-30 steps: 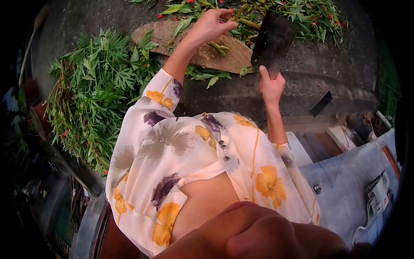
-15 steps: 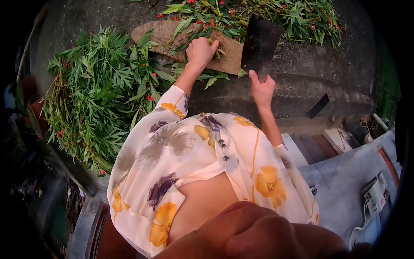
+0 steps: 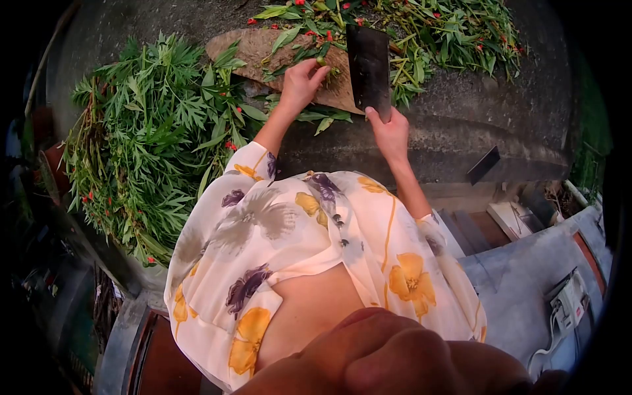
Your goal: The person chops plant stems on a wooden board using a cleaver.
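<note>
A wooden board (image 3: pixel 253 49) lies on the dark stone surface, with cut stems and leaves on it. Over the board, my left hand (image 3: pixel 303 83) is closed in a pinch on green plant stems (image 3: pixel 322 64). My right hand (image 3: pixel 390 131) grips the handle end of a wide dark cleaver (image 3: pixel 369 69), whose blade stands over the board's right end. Leafy stalks with red flowers (image 3: pixel 454 36) are heaped beyond the cleaver, at the upper right.
A large pile of leafy green plants (image 3: pixel 151 125) stands at the left. A small dark flat piece (image 3: pixel 484 165) rests at the ledge (image 3: pixel 526 148) on the right. Below it are boards and a white device (image 3: pixel 569 304) on a grey surface.
My left hand has come down from the far stems to the board, closing on plant pieces. My right hand has moved the cleaver left, and its blade is turned more upright in view.
</note>
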